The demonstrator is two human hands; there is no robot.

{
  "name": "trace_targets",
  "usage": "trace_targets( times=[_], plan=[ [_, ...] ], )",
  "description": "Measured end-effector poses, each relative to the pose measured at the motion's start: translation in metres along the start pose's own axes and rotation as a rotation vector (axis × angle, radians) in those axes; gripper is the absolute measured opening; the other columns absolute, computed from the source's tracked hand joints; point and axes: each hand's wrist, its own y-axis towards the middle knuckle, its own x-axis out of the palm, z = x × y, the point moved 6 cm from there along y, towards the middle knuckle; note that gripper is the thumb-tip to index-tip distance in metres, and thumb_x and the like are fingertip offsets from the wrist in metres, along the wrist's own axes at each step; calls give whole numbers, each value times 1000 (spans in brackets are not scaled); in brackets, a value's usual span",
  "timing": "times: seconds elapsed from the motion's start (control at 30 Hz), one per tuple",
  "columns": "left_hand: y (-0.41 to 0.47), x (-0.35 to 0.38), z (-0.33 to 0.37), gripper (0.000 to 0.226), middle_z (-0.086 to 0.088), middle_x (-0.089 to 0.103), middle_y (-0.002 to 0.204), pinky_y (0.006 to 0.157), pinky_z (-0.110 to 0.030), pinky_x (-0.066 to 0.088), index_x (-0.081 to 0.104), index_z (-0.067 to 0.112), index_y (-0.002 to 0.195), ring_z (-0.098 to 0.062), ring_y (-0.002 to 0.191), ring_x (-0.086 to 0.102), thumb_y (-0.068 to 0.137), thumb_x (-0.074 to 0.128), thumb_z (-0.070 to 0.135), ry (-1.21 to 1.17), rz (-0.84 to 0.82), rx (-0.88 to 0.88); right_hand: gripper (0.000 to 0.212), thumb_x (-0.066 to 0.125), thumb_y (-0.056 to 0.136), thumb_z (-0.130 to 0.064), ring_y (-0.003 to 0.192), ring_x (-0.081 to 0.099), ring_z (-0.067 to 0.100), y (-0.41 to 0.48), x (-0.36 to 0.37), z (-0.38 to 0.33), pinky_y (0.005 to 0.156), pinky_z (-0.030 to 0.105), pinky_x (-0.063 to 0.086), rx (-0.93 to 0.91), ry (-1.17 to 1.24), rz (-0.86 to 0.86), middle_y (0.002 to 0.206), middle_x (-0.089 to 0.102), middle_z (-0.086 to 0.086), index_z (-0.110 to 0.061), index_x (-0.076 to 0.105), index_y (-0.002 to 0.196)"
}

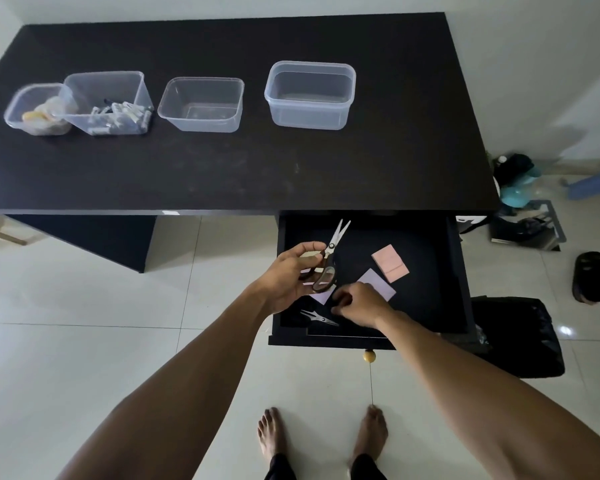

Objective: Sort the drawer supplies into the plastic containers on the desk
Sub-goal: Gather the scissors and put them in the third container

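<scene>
Head camera looked down on a dark desk (222,168) with its drawer (430,289) pulled out at the near right. The left hand (291,275) was raised over the left part of the drawer, fingers wrapped around the dark handles of a pair of scissors (331,252), whose blades were slightly parted and pointed toward the far side. The right hand (359,304) was low inside the drawer, fingers curled downward near a purple pad of sticky notes (378,285); whether it gripped anything could not be told. Just to the left of that hand, on the drawer floor, lay a small metal clipper (317,317). A pink pad of sticky notes (390,263) lay farther back and to the right, apart from both hands. Another pale purple pad (321,296) showed beneath the left hand, partly hidden.

On the far half of the desk stood four clear plastic containers in a row. The leftmost small tub (35,110) held yellowish and whitish items, too blurred to name. Touching it on the right, a taller tub (110,102) held a heap of small white and dark supplies. The middle tub (201,103) and the large right tub (310,95) stood apart from each other and looked empty.

A round yellow knob (369,356) stuck out from the near face of the drawer. The person's bare feet (272,431) stood on a pale tiled floor (84,341), and a black bag (520,337) sat to the right of the drawer.
</scene>
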Motion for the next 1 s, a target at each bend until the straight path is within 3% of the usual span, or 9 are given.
trace_targets(
  times=[0.13, 0.27, 0.4, 0.5, 0.63, 0.73, 0.87, 1.0],
  plan=[
    [-1, -2, -1, 34, -16, 71, 98, 94, -46, 56, 56, 14, 131, -39, 98, 70, 102, 44, 3, -34, -25, -14, 37, 83, 70, -48, 88, 68, 18, 11, 22, -19, 82, 38, 58, -21, -195, -69, 95, 73, -5, -25, 74, 96],
    [1, -3, -3, 39, -25, 62, 114, 100, -47, 52, 57, 8, 133, -38, 96, 70, 99, 43, -5, -33, -70, -13, 41, 86, 66, -49, 89, 66, 22, 15, 31, -32, 80, 34, 55, -39, -366, 41, 96, 69, -3, -21, 68, 91],
    [3, -4, -4, 37, -24, 63, 105, 87, -43, 58, 62, 11, 126, -34, 86, 69, 99, 43, -4, -31, -94, -32, 15, 65, 89, -25, 99, 65, 26, 17, 38, -34, 83, 34, 51, -133, -405, 78, 104, 67, 3, -26, 65, 104],
    [1, -4, -5, 37, -20, 64, 100, 79, -41, 57, 60, 16, 127, -33, 84, 67, 99, 43, -1, 3, -94, -46, 18, 63, 91, -27, 101, 65, 27, 18, 38, -34, 83, 33, 51, -160, -503, 35, 107, 67, 4, -21, 63, 108],
    [1, -5, -5, 36, -15, 68, 108, 73, -33, 56, 60, 16, 130, -28, 86, 66, 98, 51, 1, 34, -81, -27, 27, 69, 86, -31, 99, 65, 28, 16, 30, -35, 80, 34, 51, -143, -535, 4, 107, 66, 5, -19, 62, 109],
    [0, -5, -4, 36, -16, 69, 106, 74, -29, 54, 59, 13, 131, -22, 84, 66, 97, 54, 0, 100, -52, 6, 24, 77, 79, -34, 93, 64, 23, 13, 17, -23, 75, 33, 51, -53, -409, -24, 99, 65, 0, -22, 64, 95],
    [-2, -3, -5, 35, -18, 68, 101, 81, -38, 60, 59, 10, 129, -41, 92, 69, 97, 53, -4, 128, -27, 12, 20, 87, 71, -25, 85, 64, 13, 5, -12, -6, 69, 27, 47, 11, -43, -3, 89, 69, -6, -28, 71, 84],
    [-7, -5, -2, 33, -19, 69, 100, 73, -37, 60, 62, 11, 124, -40, 89, 71, 96, 53, -5, 172, 30, 23, 17, 86, 71, -8, 81, 69, 17, -9, -47, -3, 81, 34, 56, 18, 286, 113, 82, 74, 3, -19, 76, 81]
  ],
)
